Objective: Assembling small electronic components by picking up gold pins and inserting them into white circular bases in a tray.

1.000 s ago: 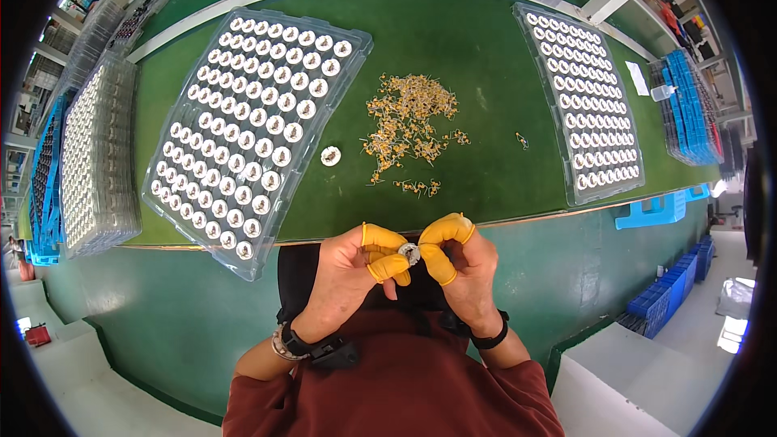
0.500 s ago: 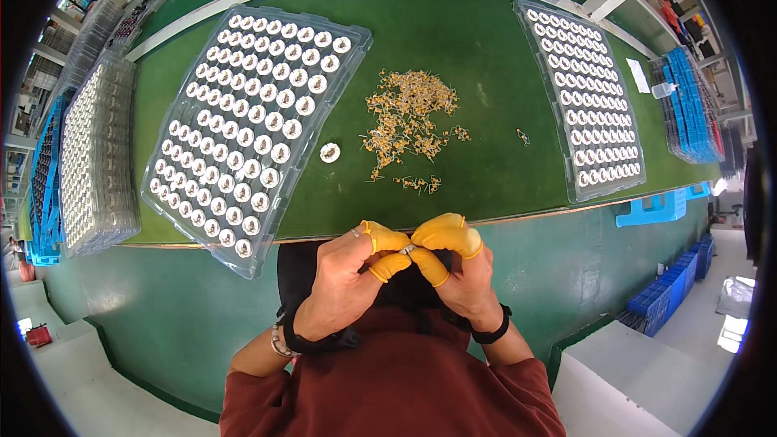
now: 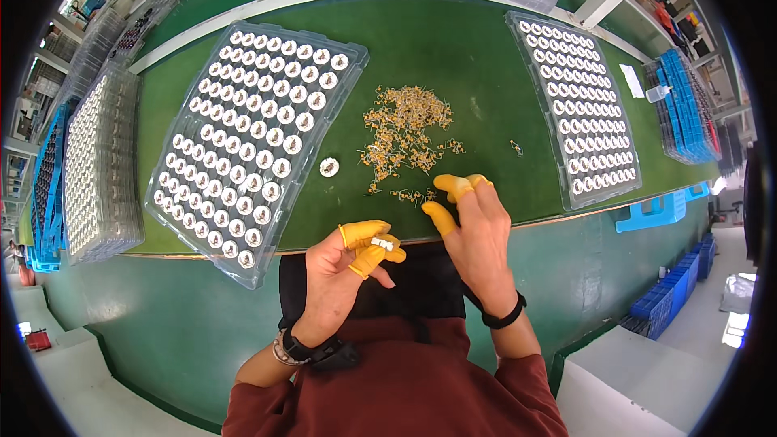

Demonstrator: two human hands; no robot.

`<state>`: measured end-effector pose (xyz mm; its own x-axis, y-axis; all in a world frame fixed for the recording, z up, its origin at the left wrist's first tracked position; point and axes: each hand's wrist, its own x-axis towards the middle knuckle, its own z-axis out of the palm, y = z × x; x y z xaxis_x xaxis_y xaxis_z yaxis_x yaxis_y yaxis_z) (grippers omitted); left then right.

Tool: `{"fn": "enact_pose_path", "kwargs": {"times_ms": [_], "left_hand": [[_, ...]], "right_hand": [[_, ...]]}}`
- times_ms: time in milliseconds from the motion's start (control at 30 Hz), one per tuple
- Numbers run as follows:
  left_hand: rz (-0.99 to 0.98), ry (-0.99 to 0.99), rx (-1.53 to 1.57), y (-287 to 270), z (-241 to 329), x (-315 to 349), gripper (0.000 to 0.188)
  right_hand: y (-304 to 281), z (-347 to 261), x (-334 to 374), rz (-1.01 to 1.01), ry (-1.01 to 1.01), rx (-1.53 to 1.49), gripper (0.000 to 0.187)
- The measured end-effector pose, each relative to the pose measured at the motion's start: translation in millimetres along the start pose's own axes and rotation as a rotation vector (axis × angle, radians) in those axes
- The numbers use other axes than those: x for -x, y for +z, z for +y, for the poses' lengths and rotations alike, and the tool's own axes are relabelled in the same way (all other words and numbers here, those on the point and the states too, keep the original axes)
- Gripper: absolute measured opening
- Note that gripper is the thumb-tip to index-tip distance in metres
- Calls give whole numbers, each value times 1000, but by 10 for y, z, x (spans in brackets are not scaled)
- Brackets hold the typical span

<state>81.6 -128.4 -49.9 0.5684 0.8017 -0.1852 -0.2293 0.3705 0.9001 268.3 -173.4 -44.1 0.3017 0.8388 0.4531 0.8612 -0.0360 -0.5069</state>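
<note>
My left hand (image 3: 330, 273), with yellow finger covers, is closed in front of the table edge. Its fingers pinch a small white round part (image 3: 382, 243), seen nearly edge-on. My right hand (image 3: 479, 235), also in yellow finger covers, is over the front edge with thumb and forefinger apart. Nothing shows between them. Just left of its fingertips lies a short row of small yellow components with wire leads (image 3: 411, 195). Beyond it spreads a larger pile of the same components (image 3: 409, 121). One loose white disc (image 3: 329, 167) rests left of the pile.
A clear tray of white discs (image 3: 356, 61) lies at the left, overhanging the front edge. Another filled tray (image 3: 518, 32) lies at the right. Stacked trays (image 3: 101, 162) stand far left, blue trays (image 3: 686, 105) far right. A single component (image 3: 516, 148) lies right of the pile.
My hands have parted. The left moved slightly left and keeps the white part; the right let go of it and moved forward and right, toward the short row of components.
</note>
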Motion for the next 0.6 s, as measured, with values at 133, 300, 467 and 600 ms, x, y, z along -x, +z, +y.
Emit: {"fn": "enact_pose_path", "kwargs": {"times_ms": [133, 300, 467, 600], "left_hand": [[-24, 14, -28, -37, -45, -17, 24], [8, -1, 49, 32, 17, -19, 24], [-81, -24, 2, -83, -3, -38, 26], [-106, -8, -21, -47, 31, -39, 26]], "right_hand": [[27, 40, -41, -129, -3, 35, 21], [-134, 49, -74, -120, 234, -366, 19], [-214, 190, -11, -7, 142, -281, 19], [-203, 292, 118, 68, 238, -231, 18]]}}
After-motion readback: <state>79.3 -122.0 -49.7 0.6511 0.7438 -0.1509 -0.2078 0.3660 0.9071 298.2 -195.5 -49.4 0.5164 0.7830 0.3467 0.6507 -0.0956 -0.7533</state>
